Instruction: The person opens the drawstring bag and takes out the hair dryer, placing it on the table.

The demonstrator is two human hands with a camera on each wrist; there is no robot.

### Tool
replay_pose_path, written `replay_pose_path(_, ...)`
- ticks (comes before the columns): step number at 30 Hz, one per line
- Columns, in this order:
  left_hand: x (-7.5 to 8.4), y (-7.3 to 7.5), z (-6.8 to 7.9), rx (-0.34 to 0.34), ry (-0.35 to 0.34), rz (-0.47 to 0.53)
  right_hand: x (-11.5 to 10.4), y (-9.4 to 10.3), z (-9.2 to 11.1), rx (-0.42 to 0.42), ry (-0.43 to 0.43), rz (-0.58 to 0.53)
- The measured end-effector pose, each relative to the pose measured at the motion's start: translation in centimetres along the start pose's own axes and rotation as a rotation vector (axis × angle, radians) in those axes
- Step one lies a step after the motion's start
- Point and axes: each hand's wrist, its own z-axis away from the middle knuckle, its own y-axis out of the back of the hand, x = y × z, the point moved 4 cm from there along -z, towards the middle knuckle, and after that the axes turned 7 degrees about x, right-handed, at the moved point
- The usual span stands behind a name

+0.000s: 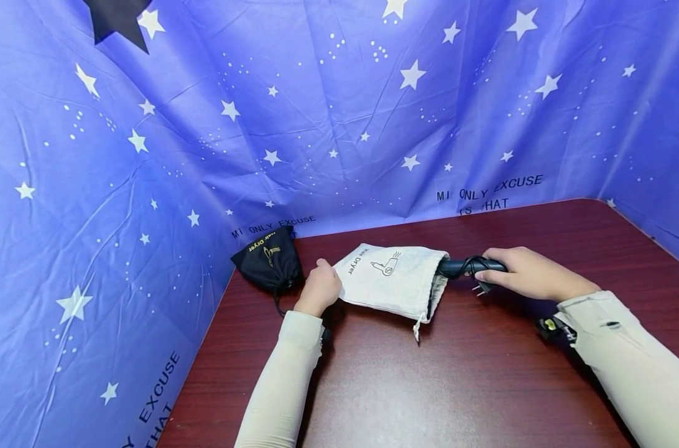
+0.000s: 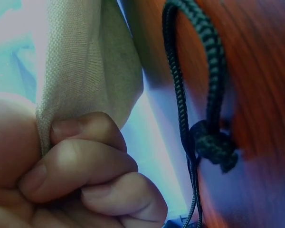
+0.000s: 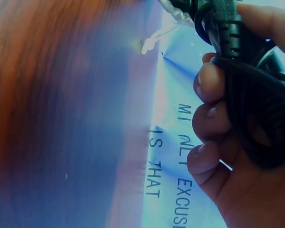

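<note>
A white drawstring pouch printed "Hair Dryer" lies over the table, its mouth facing right. My left hand pinches the pouch's closed left end; in the left wrist view the cloth runs up from between thumb and curled fingers. My right hand grips the handle of a black hair dryer, whose other end is hidden inside the pouch. Its black cord is wound about the handle, and the plug sticks out below the fingers.
Left of my left hand lies a black drawstring pouch with the same print in yellow; its dark cord reaches beneath my wrist. A blue star-patterned curtain borders the dark red table at the back and sides.
</note>
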Motion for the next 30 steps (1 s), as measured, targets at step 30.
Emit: replay_pose_path(30, -0.11, 0.29, -0.01, 0.008, 0.016, 0.019, 0.51, 0.62, 0.28, -0.014, -0.011, -0.02)
